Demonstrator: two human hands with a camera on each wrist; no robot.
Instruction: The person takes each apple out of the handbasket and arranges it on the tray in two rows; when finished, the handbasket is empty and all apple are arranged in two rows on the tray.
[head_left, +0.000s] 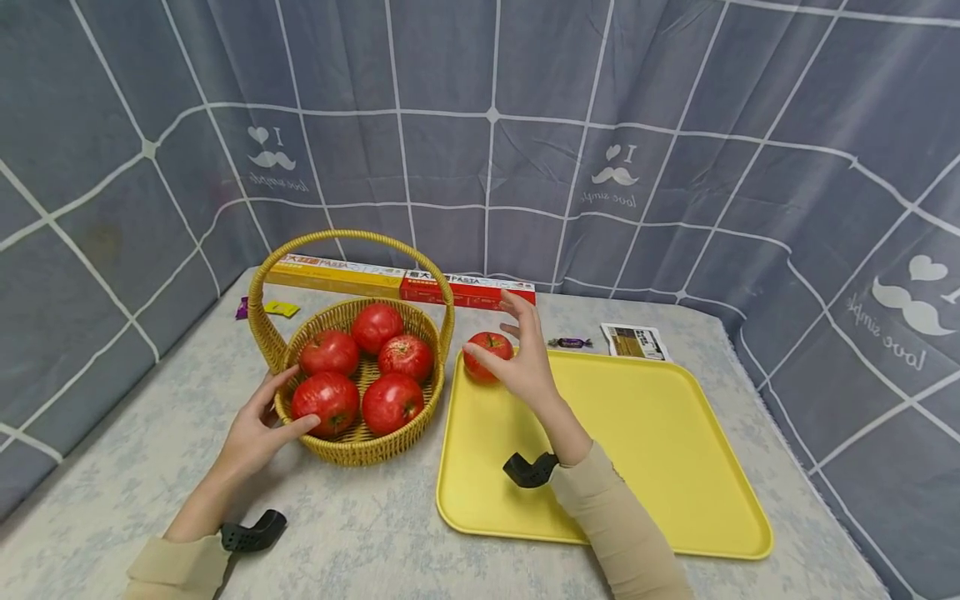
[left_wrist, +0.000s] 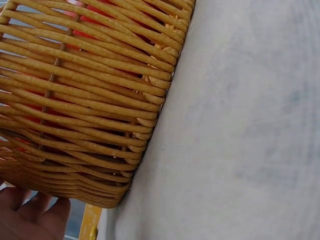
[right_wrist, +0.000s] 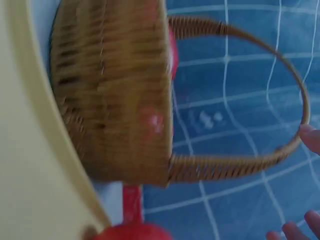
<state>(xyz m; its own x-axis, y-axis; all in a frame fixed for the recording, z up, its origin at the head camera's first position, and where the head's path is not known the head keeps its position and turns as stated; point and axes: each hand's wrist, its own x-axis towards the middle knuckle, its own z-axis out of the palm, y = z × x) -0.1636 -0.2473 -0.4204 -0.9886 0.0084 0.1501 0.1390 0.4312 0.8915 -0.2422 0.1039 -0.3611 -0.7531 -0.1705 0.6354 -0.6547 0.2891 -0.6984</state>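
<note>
Nearest the camera lay two beige sleeves, each with a black wrist mount, over a pale mottled surface (head_left: 360, 533). The left hand (head_left: 255, 429) cupped the wall of a woven basket (head_left: 352, 446), its fingers relaxed against the wicker and gripping nothing. The right hand (head_left: 525, 358) rested against a tomato (head_left: 486, 354), its fingers spread and loose rather than closed round it. That tomato, red, glossy and round, sat in the far left corner of one yellow tray (head_left: 660, 450), just beside the basket. Five more tomatoes (head_left: 375, 371) filled the basket. Behind stood two long pasta boxes (head_left: 401, 283), three small wrapped sweets (head_left: 570, 342) and one printed card (head_left: 633, 342), before a grey checked curtain.
</note>
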